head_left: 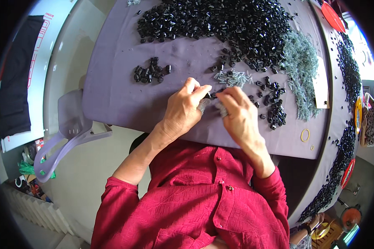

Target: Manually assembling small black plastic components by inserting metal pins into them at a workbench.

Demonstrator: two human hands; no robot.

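My left hand (pixel 183 108) is closed over the near part of the table, pinching a small black cylindrical piece (pixel 207 95) between thumb and fingers. Close on its right, my right hand (pixel 239 116) is also closed, its fingertips beside that piece; what they grip is hidden. Something pale and greyish shows at the fingers of both hands. Just beyond them lies a small heap of thin grey pieces (pixel 233 78), perhaps springs. Loose black pieces (pixel 275 103) are scattered right of my right hand. A separate cluster of black pieces (pixel 149 72) lies to the left.
A large black heap (pixel 216 20) covers the table's far side, with a grey heap (pixel 299 66) beside it. Yellow bands (pixel 305 135) lie near the right corner. A purple plastic chair (pixel 66 124) stands left. Another person's hand (pixel 317 220) shows at lower right, near another table.
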